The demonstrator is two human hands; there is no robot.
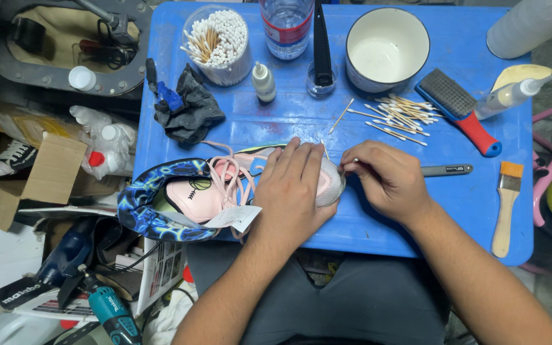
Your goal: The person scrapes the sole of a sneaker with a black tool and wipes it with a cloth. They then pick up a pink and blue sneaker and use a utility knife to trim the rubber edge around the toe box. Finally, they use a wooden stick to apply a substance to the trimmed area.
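Note:
A sneaker (190, 195) with a pink tongue, pink laces and a blue patterned collar lies on its side on the blue table (269, 121), a white tag hanging from it. My left hand (292, 185) lies flat over the shoe's front and presses it down. My right hand (381, 179) pinches a thin cotton swab (351, 167) whose tip touches the grey-white toe (331, 182). The swab is mostly hidden by my fingers.
Loose cotton swabs (400, 112), a red-handled brush (461, 108), a white bowl (386, 48), a tub of swabs (218, 41), a small dropper bottle (264, 82), a dark cloth (186, 108), a paintbrush (506, 204) and a grey tool (445, 170) lie around. Boxes and a drill (110, 310) clutter the floor at left.

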